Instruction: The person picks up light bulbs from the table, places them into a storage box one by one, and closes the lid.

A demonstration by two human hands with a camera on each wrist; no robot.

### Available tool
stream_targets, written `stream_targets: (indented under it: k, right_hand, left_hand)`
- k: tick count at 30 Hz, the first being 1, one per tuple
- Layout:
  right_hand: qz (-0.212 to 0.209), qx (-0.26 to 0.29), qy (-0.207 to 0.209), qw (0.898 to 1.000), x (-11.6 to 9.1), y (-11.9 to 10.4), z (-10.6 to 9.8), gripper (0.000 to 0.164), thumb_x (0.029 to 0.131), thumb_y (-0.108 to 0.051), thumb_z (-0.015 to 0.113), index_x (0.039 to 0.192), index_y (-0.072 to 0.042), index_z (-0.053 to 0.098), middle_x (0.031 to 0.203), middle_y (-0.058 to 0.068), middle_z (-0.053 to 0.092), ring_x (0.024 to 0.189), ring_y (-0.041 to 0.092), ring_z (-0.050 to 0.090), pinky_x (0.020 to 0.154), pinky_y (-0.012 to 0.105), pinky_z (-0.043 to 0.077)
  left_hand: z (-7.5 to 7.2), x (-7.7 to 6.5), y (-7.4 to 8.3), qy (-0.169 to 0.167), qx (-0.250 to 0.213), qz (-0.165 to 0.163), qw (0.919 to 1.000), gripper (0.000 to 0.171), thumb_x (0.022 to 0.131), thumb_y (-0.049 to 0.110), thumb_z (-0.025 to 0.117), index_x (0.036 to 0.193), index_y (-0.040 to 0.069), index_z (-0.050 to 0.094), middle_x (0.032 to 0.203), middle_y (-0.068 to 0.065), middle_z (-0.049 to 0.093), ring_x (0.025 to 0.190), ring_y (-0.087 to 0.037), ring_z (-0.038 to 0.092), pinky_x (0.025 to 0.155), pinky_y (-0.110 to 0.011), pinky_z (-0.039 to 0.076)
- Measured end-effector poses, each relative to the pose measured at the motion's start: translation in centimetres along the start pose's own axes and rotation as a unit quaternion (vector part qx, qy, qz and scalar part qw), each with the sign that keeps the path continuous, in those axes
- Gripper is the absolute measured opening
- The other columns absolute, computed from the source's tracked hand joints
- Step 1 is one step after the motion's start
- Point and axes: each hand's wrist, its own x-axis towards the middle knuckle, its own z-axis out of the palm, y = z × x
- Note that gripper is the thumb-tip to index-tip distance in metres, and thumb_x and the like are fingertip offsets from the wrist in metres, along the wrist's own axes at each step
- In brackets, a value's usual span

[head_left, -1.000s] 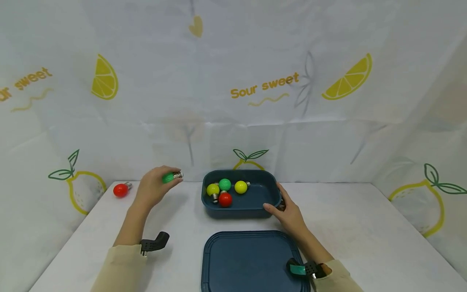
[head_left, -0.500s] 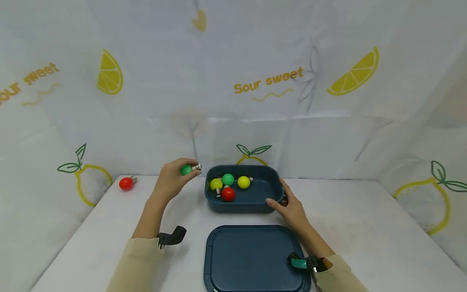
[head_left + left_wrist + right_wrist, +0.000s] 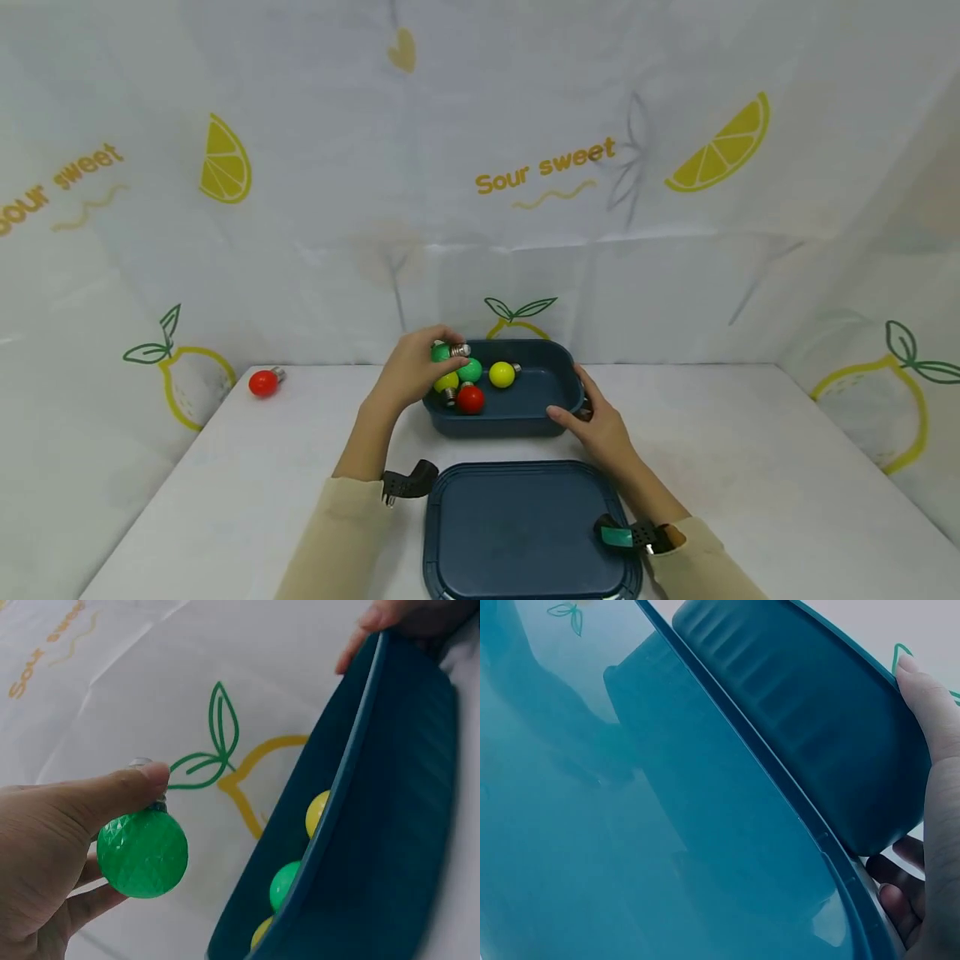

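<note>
While my right fingers [image 3: 588, 387] grip the dark blue rectangular box [image 3: 495, 427], my left fingers [image 3: 431, 336] pinch a round green bulb with a metal screw cap [image 3: 441, 352]

Putting this bulb into the box is, I judge, the step in hand. I have it near its cap, left thumb [image 3: 124, 793] on one side, cap pointing to three o'clock, at ten o'clock of the box's middle. Whether it is fully past the rim I cannot tell. My right fingers curl at the box's end towards four o'clock, right thumb [image 3: 924, 697] on the rim.

Inside, towards nine o'clock, crowd a round yellow bulb [image 3: 444, 386], a round red bulb [image 3: 470, 400] and a second green bulb [image 3: 472, 370]; another yellow bulb [image 3: 502, 375] lies nearer the middle. A lone red bulb [image 3: 262, 383] lies on the white bench [image 3: 750, 483] at nine o'clock, well apart. At six o'clock lies a flat, round-cornered dark blue panel [image 3: 525, 533], perhaps a lid.

To my mind, the next move calls for shifting the green bulb towards four o'clock, lowering it within the walls, then spreading my left fingers while my right grip steadies the box.
</note>
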Motion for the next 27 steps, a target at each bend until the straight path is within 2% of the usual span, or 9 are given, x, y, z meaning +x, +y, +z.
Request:
stream_targets:
  k: [4, 9, 12, 18, 23, 27]
  right_hand:
    - [-0.007, -0.001, 0.000, 1.000, 0.0, -0.1, -0.2, 0.089, 0.094, -0.045, 0.069, 0.163, -0.030, 0.015, 0.157, 0.025, 0.040, 0.129, 0.042, 0.057, 0.100, 0.053, 0.054]
    - [-0.001, -0.005, 0.005, 1.000, 0.0, -0.1, -0.1, 0.089, 0.093, -0.046, 0.069, 0.163, -0.030, 0.017, 0.157, 0.025, 0.041, 0.127, 0.041, 0.058, 0.098, 0.050, 0.055]
    - [0.000, -0.004, 0.005, 1.000, 0.0, 0.0, -0.1, 0.089, 0.093, -0.046, 0.069, 0.163, -0.031, 0.016, 0.158, 0.025, 0.040, 0.128, 0.041, 0.058, 0.099, 0.051, 0.054]
    - [0.000, -0.002, 0.004, 1.000, 0.0, -0.2, -0.2, 0.090, 0.093, -0.047, 0.069, 0.163, -0.032, 0.016, 0.158, 0.024, 0.040, 0.128, 0.041, 0.058, 0.100, 0.052, 0.054]
    - [0.001, -0.004, 0.004, 1.000, -0.1, -0.3, -0.3, 0.089, 0.094, -0.046, 0.068, 0.163, -0.030, 0.016, 0.159, 0.025, 0.039, 0.129, 0.042, 0.058, 0.100, 0.052, 0.055]
    - [0.003, -0.002, 0.005, 1.000, -0.2, -0.3, -0.1, 0.088, 0.094, -0.045, 0.069, 0.163, -0.030, 0.016, 0.158, 0.025, 0.040, 0.129, 0.041, 0.058, 0.100, 0.051, 0.054]
  left_hand:
    - [0.9, 0.7, 0.7, 0.024, -0.008, 0.004, 0.9997, 0.029, 0.093, 0.029, 0.074, 0.117, 0.014, 0.071, 0.116, -0.003, 0.072, 0.117, -0.025, 0.062, 0.106, -0.046, 0.051]
    - [1.7, 1.0, 0.8, 0.044, -0.059, 0.008, 0.9973, 0.032, 0.093, 0.025, 0.074, 0.122, 0.013, 0.069, 0.121, -0.004, 0.072, 0.119, -0.024, 0.064, 0.104, -0.043, 0.054]
    - [2.2, 1.1, 0.6, 0.054, -0.071, 0.008, 0.9960, 0.033, 0.094, 0.025, 0.073, 0.125, 0.013, 0.069, 0.124, -0.004, 0.072, 0.121, -0.022, 0.064, 0.105, -0.041, 0.054]
    - [2.7, 1.4, 0.5, 0.055, -0.075, 0.030, 0.9952, 0.034, 0.094, 0.025, 0.072, 0.125, 0.010, 0.070, 0.126, -0.006, 0.072, 0.118, -0.023, 0.066, 0.102, -0.042, 0.055]
    - [3.4, 1.6, 0.3, 0.058, -0.075, 0.021, 0.9953, 0.033, 0.094, 0.027, 0.073, 0.123, 0.013, 0.071, 0.121, -0.005, 0.073, 0.109, -0.023, 0.069, 0.096, -0.040, 0.058]
    - [4.0, 1.6, -0.2, 0.053, -0.091, 0.013, 0.9943, 0.032, 0.092, 0.024, 0.075, 0.121, 0.012, 0.071, 0.119, -0.006, 0.074, 0.108, -0.024, 0.071, 0.097, -0.041, 0.058]
